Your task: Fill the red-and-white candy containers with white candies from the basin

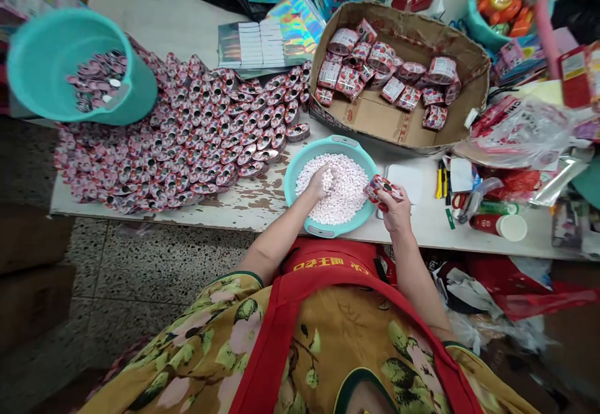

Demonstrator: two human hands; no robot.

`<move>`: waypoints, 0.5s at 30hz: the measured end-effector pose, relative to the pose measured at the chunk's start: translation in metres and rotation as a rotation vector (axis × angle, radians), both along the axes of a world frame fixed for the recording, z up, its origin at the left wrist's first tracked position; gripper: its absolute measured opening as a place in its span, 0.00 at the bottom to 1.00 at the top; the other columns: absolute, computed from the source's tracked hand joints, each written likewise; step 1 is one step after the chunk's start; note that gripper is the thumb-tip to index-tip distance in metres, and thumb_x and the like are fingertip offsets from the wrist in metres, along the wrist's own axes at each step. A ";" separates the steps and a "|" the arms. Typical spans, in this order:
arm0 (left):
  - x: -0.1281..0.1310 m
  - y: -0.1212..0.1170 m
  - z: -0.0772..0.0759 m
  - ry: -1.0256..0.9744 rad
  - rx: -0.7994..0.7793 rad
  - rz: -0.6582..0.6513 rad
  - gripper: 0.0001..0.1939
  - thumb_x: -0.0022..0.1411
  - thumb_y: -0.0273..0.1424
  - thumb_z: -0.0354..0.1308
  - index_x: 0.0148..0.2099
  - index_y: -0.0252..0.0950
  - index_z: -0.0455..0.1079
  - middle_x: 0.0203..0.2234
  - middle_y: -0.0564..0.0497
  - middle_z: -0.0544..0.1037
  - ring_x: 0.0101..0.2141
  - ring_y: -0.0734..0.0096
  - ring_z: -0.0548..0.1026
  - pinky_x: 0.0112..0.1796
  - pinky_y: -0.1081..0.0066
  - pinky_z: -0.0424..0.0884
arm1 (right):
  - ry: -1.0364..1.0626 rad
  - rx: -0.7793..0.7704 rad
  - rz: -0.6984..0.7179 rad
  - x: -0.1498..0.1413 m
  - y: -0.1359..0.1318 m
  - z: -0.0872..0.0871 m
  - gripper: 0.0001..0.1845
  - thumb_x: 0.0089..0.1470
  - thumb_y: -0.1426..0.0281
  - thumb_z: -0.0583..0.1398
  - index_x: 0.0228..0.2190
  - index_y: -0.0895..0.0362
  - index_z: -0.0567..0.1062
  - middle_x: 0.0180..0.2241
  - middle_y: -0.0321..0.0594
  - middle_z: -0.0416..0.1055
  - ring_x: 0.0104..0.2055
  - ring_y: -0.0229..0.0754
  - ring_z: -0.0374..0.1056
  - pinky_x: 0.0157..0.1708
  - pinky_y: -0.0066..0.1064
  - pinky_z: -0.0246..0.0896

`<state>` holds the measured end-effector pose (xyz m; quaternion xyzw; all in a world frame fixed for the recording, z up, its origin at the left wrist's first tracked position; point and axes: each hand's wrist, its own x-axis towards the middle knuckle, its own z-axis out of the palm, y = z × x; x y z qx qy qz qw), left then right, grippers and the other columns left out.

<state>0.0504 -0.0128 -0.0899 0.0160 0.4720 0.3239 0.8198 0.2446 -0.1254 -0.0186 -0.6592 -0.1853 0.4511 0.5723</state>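
My left hand (pixel 319 182) is in a turquoise basin (pixel 291 173) full of small white candies (pixel 344 192). Its fingers curl around a small heap of those candies. Just past the basin's right rim, my right hand (pixel 396 207) grips a small printed tin (pixel 382 190) with a red and pink pattern. To the left of the basin stand a great many similar oval tins (pixel 210 132), packed close together, with dark openings facing up. Behind the basin, a cardboard box (pixel 379 125) holds several more printed tins (pixel 382 57), lying at various angles.
At the far left, a turquoise bucket (pixel 140 82) contains small pink and silver pieces (pixel 100 76). Shiny booklets (pixel 262 42) lie at the back. To the right are a yellow cutter (pixel 439 181), plastic bags (pixel 520 132), a red cup (pixel 497 225) and a bowl of orange items (pixel 504 1).
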 end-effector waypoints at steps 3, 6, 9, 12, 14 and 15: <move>0.003 0.000 0.020 0.031 0.014 -0.053 0.15 0.57 0.40 0.66 0.32 0.36 0.66 0.16 0.56 0.69 0.14 0.82 0.62 0.15 0.79 0.52 | -0.031 -0.028 0.155 -0.010 0.007 -0.008 0.29 0.33 0.63 0.73 0.41 0.52 0.75 0.40 0.37 0.80 0.41 0.44 0.77 0.45 0.39 0.74; 0.008 -0.004 0.051 -0.020 0.134 -0.043 0.16 0.57 0.40 0.66 0.30 0.36 0.64 0.16 0.57 0.67 0.13 0.83 0.59 0.15 0.78 0.48 | -0.130 -0.057 0.327 -0.026 0.013 -0.016 0.28 0.32 0.62 0.72 0.39 0.54 0.76 0.37 0.38 0.80 0.40 0.47 0.76 0.47 0.43 0.72; 0.017 -0.012 0.079 -0.015 0.264 0.033 0.19 0.57 0.45 0.65 0.29 0.36 0.64 0.16 0.57 0.65 0.15 0.81 0.63 0.17 0.77 0.56 | -0.247 0.006 0.435 -0.043 0.019 -0.020 0.24 0.35 0.62 0.69 0.38 0.53 0.76 0.37 0.37 0.79 0.40 0.48 0.75 0.48 0.43 0.71; 0.029 -0.018 0.094 0.085 0.412 0.187 0.19 0.55 0.43 0.66 0.30 0.36 0.63 0.21 0.55 0.71 0.22 0.76 0.72 0.25 0.75 0.67 | -0.386 0.121 0.501 -0.055 0.025 -0.017 0.23 0.38 0.66 0.64 0.41 0.52 0.77 0.43 0.39 0.78 0.46 0.50 0.74 0.52 0.44 0.68; 0.034 -0.020 0.097 0.155 0.486 0.234 0.17 0.53 0.41 0.67 0.30 0.36 0.63 0.24 0.54 0.74 0.27 0.72 0.76 0.31 0.73 0.71 | -0.475 0.149 0.539 -0.058 0.029 -0.015 0.22 0.39 0.67 0.63 0.41 0.51 0.77 0.44 0.40 0.77 0.48 0.52 0.73 0.54 0.44 0.67; 0.036 -0.020 0.097 0.185 0.503 0.228 0.17 0.54 0.40 0.67 0.30 0.37 0.63 0.24 0.54 0.73 0.28 0.71 0.77 0.32 0.72 0.71 | -0.506 0.143 0.555 -0.059 0.031 -0.014 0.22 0.39 0.67 0.63 0.41 0.50 0.77 0.43 0.40 0.77 0.48 0.52 0.73 0.53 0.44 0.67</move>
